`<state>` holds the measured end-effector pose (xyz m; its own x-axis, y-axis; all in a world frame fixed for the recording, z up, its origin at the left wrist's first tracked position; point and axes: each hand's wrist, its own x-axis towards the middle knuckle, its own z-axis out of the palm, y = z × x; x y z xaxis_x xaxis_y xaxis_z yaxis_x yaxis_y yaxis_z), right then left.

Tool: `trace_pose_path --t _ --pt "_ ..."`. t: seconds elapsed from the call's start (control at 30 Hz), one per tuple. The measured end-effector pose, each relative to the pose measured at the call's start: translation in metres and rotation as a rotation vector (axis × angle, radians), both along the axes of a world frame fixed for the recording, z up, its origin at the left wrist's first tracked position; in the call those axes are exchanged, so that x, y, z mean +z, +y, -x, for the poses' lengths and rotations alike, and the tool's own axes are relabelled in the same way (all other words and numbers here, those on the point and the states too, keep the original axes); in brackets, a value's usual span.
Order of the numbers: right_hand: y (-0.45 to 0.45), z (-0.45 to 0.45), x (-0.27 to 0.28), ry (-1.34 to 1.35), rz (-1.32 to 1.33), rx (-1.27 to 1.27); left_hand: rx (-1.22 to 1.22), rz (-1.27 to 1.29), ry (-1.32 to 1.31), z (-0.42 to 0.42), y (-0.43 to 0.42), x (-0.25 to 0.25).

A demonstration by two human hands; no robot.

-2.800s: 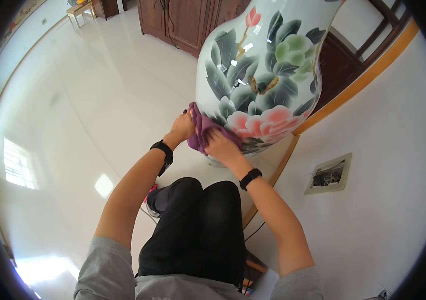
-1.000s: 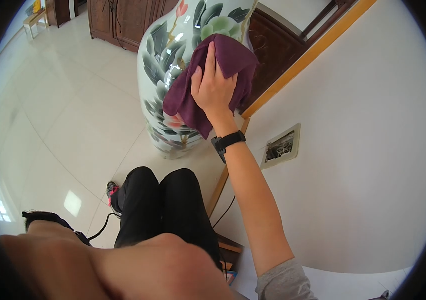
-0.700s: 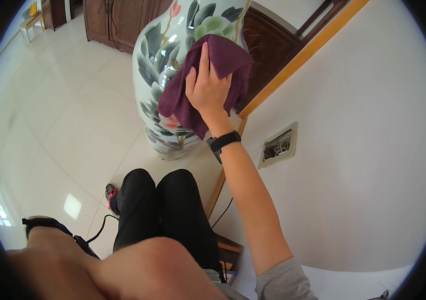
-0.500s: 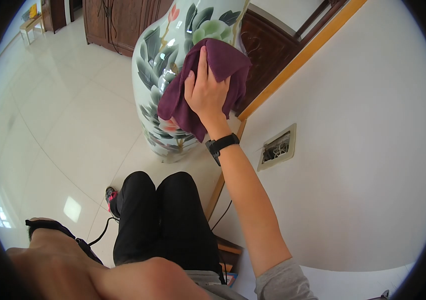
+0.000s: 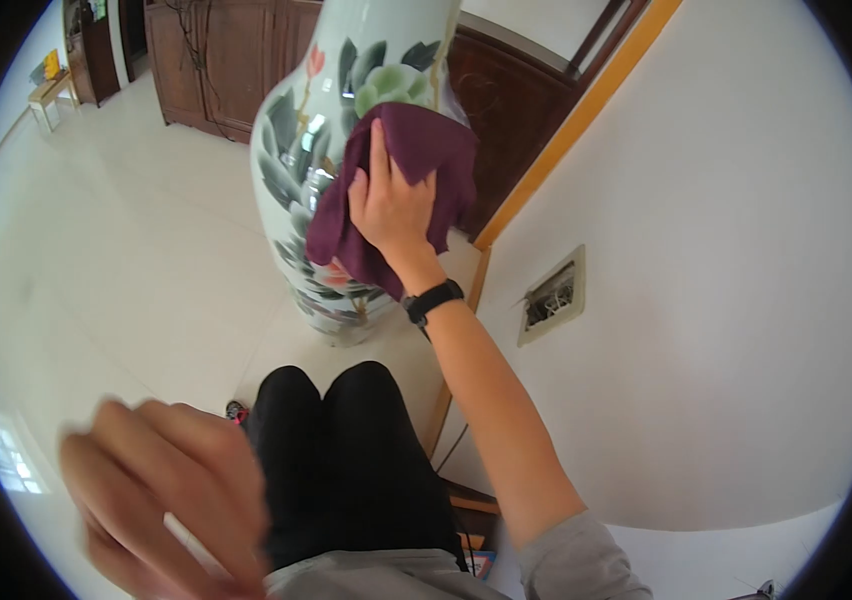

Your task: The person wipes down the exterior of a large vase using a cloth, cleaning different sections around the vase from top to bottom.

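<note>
My right hand (image 5: 393, 210) presses a purple cloth (image 5: 446, 150) against the belly of a tall, glossy porcelain vase (image 5: 281, 170) painted with flowers and dark leaves. The index finger points up along the cloth, and a fold of it covers some of my other fingers. A black watch is on that wrist. Close to the camera at lower left, my left hand (image 5: 171, 490) is raised with its fingers curled, somewhat blurred. A thin white strip shows between those fingers; whether it is a held thing or a gap, I cannot tell.
A white wall (image 5: 706, 300) with an uncovered wall box (image 5: 554, 298) of wires stands at my right. Behind the vase are a brown wooden cabinet (image 5: 231, 70) and dark panelling. A small bench (image 5: 51, 98) is at far left on the tiled floor (image 5: 146, 260).
My left hand has come up into view at lower left. My right hand stays on the cloth against the vase; the view has shifted slightly, so both appear lower and further left.
</note>
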<state>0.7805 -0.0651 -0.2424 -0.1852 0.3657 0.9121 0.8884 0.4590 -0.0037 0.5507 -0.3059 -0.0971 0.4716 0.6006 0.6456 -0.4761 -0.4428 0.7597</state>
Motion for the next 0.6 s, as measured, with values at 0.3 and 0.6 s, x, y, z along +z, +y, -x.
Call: trace_pose_path --t 0.3,0.6 --pt "0.002 -0.001 0.002 -0.014 -0.054 0.000 0.103 -0.355 -0.097 -0.041 -0.015 0.025" --pt "0.002 -0.001 0.000 -0.021 -0.056 -0.019 0.088 -0.319 -0.119 -0.036 -0.020 0.035"
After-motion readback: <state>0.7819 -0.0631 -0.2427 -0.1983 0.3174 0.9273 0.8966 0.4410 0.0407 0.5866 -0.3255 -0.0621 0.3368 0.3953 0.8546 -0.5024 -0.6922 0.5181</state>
